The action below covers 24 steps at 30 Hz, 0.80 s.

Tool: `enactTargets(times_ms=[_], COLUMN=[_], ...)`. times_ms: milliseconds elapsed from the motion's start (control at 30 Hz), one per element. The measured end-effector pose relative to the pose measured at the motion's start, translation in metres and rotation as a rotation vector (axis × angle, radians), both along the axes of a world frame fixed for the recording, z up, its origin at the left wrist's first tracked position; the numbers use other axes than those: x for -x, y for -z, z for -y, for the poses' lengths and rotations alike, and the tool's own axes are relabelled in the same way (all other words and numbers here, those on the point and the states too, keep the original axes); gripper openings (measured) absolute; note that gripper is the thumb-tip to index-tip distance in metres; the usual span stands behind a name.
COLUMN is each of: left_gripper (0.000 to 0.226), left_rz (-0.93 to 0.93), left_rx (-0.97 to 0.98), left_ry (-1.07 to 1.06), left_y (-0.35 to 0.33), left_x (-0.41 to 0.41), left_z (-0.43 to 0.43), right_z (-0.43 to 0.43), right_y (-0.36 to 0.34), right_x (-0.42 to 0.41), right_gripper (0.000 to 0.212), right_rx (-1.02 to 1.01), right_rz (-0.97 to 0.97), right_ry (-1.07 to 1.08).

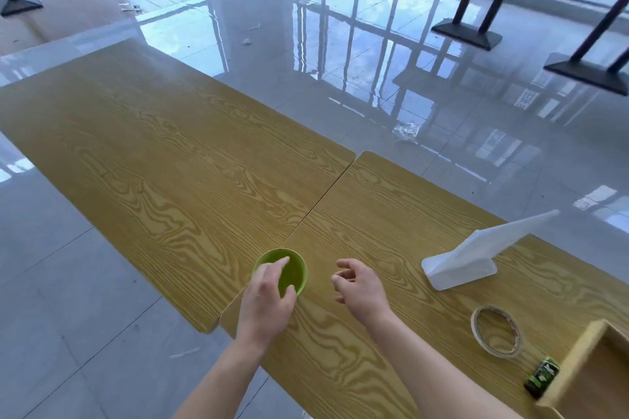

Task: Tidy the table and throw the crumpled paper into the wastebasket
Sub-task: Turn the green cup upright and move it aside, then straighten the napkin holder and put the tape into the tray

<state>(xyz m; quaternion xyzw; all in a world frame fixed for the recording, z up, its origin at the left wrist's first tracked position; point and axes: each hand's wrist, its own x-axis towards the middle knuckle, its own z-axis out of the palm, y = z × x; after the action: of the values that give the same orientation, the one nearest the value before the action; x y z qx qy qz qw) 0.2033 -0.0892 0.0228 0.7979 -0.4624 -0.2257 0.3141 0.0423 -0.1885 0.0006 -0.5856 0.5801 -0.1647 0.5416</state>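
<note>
My landmark is the green bowl (287,270), which sits on the desk (163,160) right at the seam where the two wooden tops meet, close to the near edge. Everything left of the bowl is bare wood; the long left slab carries nothing that I can see.

My left hand (267,296) is over the bowl's near-left rim, fingers spread narrowly across the opening with the thumb down by the near edge. I judge I am closing on it to lift or shift it as part of the tidying, though I cannot tell whether the fingers are actually pressing the rim yet.

Just right of the bowl my right hand (357,286) hovers above the desk, fingers loosely curled and apart, holding nothing. It seems placed there to be ready for the next item.

Further right of the bowl stands a white tilted stand (476,257), leaning on its base toward the far desk edge. Right of the bowl and nearer to me lies a roll of tape (496,330), flat on the wood. Beyond that, at the far right, a small dark green-labelled bottle (542,378) lies on its side against the wall of an open wooden box (578,354), which looks like the place for loose things.

The crumpled paper: I see none on the desk, and no wastebasket is in view. Past the far edge, beyond the bowl, a crumpled scrap (406,131) lies on the shiny floor (340,44); whether it is the paper meant, I cannot say.
</note>
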Motion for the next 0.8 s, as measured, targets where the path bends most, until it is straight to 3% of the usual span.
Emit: enactTargets(times_ms=[567, 800], left_gripper=[0.051, 0.061], left_rz=[-0.061, -0.166], left_rx=[0.067, 0.094], left_ry=[0.426, 0.465], left_y=[-0.006, -0.015], left_x=[0.119, 0.179], left_z=[0.066, 0.097], right_z=[-0.023, -0.039], right_y=[-0.020, -0.028], right_x=[0.159, 0.231], right_gripper=[0.029, 0.028], right_rx=[0.039, 0.042], right_rz=[-0.137, -0.215], right_ry=[0.379, 0.501])
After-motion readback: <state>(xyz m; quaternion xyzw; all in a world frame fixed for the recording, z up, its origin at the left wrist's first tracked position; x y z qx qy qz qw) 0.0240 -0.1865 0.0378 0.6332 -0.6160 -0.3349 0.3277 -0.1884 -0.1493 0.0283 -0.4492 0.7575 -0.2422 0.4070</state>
